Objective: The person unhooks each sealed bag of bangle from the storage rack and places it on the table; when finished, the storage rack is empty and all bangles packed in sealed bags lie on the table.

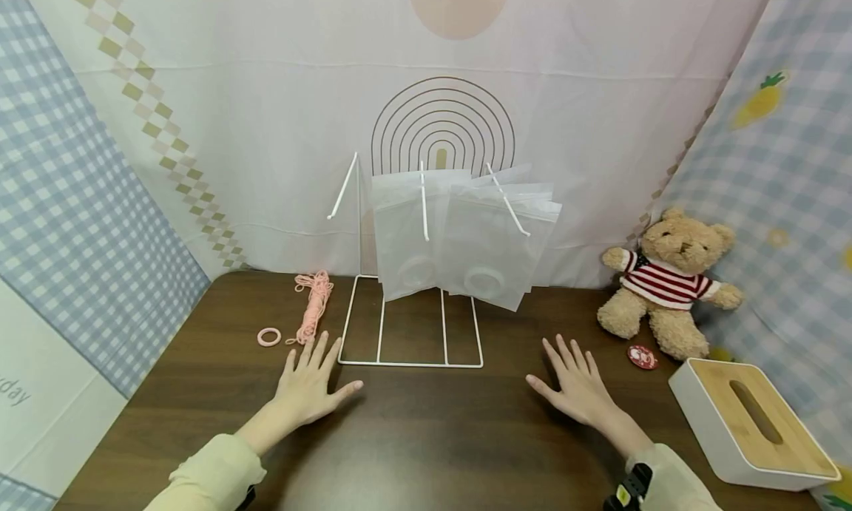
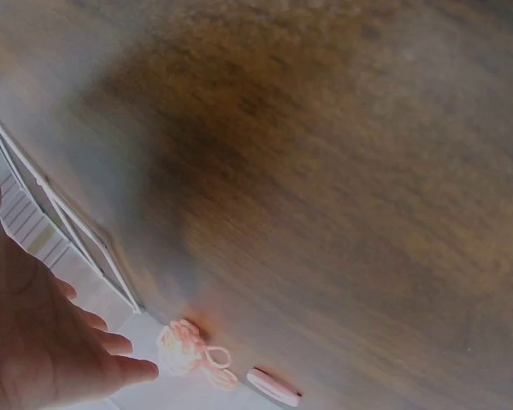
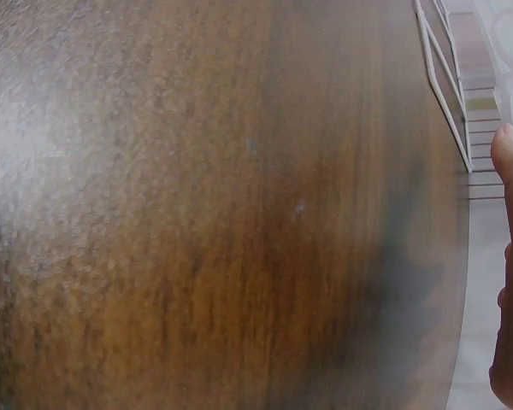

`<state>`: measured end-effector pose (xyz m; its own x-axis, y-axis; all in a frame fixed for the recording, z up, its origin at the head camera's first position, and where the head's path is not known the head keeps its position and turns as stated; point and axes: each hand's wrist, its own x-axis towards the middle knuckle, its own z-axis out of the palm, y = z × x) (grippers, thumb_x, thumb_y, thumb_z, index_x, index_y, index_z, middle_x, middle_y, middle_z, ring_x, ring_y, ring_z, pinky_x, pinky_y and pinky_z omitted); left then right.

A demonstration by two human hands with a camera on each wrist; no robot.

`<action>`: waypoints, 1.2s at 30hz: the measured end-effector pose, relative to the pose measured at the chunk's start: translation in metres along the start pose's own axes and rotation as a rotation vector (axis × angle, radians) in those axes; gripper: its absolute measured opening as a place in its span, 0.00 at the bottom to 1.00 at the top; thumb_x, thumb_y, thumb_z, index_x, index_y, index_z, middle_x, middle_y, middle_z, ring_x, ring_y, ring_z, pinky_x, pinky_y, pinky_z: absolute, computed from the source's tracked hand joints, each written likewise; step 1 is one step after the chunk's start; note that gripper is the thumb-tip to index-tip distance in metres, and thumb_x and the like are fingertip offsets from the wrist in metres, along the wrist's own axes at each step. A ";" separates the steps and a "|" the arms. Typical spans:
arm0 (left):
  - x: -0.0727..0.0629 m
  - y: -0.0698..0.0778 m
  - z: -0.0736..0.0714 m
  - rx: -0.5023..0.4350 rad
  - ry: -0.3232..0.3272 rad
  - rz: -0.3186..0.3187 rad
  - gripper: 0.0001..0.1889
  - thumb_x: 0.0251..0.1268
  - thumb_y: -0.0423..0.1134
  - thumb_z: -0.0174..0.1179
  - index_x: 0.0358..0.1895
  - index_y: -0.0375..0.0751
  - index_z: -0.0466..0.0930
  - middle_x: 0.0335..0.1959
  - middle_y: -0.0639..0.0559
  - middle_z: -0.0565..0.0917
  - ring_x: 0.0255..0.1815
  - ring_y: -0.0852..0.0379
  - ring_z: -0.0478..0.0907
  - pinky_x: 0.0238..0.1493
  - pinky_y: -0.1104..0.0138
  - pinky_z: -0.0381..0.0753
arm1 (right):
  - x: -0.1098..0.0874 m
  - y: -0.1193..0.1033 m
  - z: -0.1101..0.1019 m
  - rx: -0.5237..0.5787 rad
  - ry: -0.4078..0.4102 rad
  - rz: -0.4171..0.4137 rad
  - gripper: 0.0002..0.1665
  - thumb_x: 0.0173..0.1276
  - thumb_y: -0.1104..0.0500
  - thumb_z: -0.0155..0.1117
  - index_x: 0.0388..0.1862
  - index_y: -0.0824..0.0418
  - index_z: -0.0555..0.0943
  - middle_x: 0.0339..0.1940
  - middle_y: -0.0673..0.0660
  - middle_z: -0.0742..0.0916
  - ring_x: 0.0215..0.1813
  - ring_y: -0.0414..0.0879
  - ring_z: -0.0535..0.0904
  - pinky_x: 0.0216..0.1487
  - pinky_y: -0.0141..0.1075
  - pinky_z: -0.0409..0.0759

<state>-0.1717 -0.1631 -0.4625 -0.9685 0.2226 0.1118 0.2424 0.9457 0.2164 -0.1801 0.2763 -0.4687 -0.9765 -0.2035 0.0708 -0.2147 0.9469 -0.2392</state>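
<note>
My left hand (image 1: 305, 389) is palm down over the dark wooden table (image 1: 426, 437), fingers spread, with nothing in it. Its fingertips come close to a hank of pink cord (image 1: 316, 308), and a pink ring (image 1: 269, 337) lies to the left of that cord. On the other side, my right hand (image 1: 577, 387) is also spread and holds nothing. Between and beyond the hands stands a white wire rack (image 1: 413, 364) with three prongs. Clear zip bags (image 1: 495, 245) hang from its middle and right prongs, pale round shapes showing inside the front ones; the left prong is bare.
A teddy bear (image 1: 672, 282) in a striped sweater sits at the back right, with a red round badge (image 1: 642, 357) before it. Nearer on the right is a white tissue box (image 1: 745, 422) with a wooden lid. Patterned cloth (image 1: 279, 126) hangs behind and at both sides.
</note>
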 end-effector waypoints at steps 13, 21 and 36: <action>0.013 0.005 -0.001 -0.049 -0.035 0.018 0.46 0.56 0.67 0.49 0.70 0.39 0.53 0.71 0.35 0.54 0.71 0.35 0.50 0.66 0.43 0.54 | 0.002 0.006 -0.007 0.016 -0.016 0.025 0.48 0.62 0.34 0.50 0.71 0.63 0.55 0.71 0.71 0.56 0.70 0.70 0.48 0.65 0.64 0.44; 0.046 0.013 0.009 -0.146 -0.099 -0.006 0.51 0.53 0.65 0.55 0.68 0.27 0.50 0.70 0.31 0.52 0.71 0.35 0.50 0.67 0.48 0.57 | 0.029 -0.005 -0.015 0.033 -0.022 0.023 0.47 0.65 0.33 0.44 0.72 0.62 0.53 0.72 0.69 0.54 0.71 0.69 0.47 0.66 0.64 0.45; 0.054 0.002 0.016 -0.160 -0.118 -0.066 0.51 0.49 0.59 0.63 0.63 0.18 0.56 0.64 0.24 0.61 0.65 0.32 0.60 0.63 0.48 0.63 | 0.087 -0.036 -0.087 0.353 0.313 0.025 0.40 0.68 0.44 0.51 0.66 0.72 0.59 0.64 0.74 0.67 0.64 0.68 0.62 0.63 0.58 0.60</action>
<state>-0.2246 -0.1457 -0.4716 -0.9802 0.1971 -0.0203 0.1756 0.9116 0.3718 -0.2553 0.2465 -0.3696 -0.9405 -0.0457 0.3367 -0.2375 0.7973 -0.5549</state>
